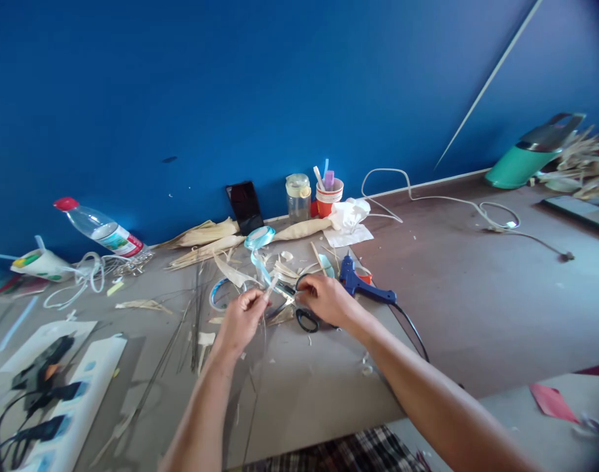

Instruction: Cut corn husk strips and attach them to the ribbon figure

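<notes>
My left hand (241, 322) pinches a narrow pale strip (271, 287), which looks like dried corn husk. A fine thread or fibre seems to hang below it. Just to the right, the fingers of my right hand (326, 298) are curled at the upper handle of black-handled scissors (300, 316). The lower loop shows beneath that hand; its fingers partly hide the upper one. Beyond both hands lies a roll of light blue ribbon (260, 237), its tail trailing toward them. A blue hot glue gun (363, 282) rests right of my right hand.
Corn husks (206, 235), a phone (245, 206), a jar (298, 198) and a paper cup (329, 196) line the blue wall. Thin wires (196, 318) lie left. A tilted bottle (105, 229) and power strip (78, 406) are farther left. A green container (523, 160) lies far right.
</notes>
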`<state>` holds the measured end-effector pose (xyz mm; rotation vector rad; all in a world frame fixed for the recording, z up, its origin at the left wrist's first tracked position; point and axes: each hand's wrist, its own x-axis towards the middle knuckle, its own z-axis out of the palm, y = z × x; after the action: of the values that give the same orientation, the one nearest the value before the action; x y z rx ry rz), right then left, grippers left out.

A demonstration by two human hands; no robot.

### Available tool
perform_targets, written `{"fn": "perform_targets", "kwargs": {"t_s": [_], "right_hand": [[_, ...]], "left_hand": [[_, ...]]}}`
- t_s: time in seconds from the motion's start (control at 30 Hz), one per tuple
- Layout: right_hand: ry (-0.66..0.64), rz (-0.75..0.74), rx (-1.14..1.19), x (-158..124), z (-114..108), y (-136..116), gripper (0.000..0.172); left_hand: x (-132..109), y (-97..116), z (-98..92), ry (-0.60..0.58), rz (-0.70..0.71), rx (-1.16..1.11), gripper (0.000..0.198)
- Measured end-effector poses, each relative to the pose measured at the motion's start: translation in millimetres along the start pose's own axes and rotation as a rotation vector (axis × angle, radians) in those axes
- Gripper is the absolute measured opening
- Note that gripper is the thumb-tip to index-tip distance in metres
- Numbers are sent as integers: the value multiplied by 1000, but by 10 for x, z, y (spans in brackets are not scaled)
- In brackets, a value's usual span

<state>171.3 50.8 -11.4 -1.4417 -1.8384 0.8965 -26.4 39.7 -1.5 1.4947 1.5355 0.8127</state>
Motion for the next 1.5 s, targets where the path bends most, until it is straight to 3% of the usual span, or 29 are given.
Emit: {"fn": "perform_targets", "kwargs": {"t_s": [0.17,0.33,0.43,0.6,0.77,0.9,1.07,1.23,1.37,1.5], "right_hand": [[-157,-87,-484,-97,21,-35,27],[-139,-63,-668,-121,32,-36,34],[-27,-120,-677,-88,34,-17,37],[-119,-154,-640,-30,50,58,37],[-94,-146,-610,-5,46,123,35],[-72,-118,-451,53,46,224,33],[28,-143,-181,121,-7,250,28],[169,-178,-16,126,-137,148,19],[403,-259,15,111,-173,117,14],[558,-405,-24,75,-69,78,15]], "left_hand": [[56,-92,-91,85,18,-19,20],[81,-145,-88,90,15,58,17],[89,-169,-85,92,35,96,17],[104,-208,-90,103,25,65,16],[121,-224,-80,102,14,-11,15],[120,-212,-79,102,-9,-68,16],[94,-204,-103,158,13,-184,24],[70,-156,-113,181,-44,-579,31],[35,-62,-98,119,-66,-871,31],[-39,13,-21,-45,-63,-945,27]]}}
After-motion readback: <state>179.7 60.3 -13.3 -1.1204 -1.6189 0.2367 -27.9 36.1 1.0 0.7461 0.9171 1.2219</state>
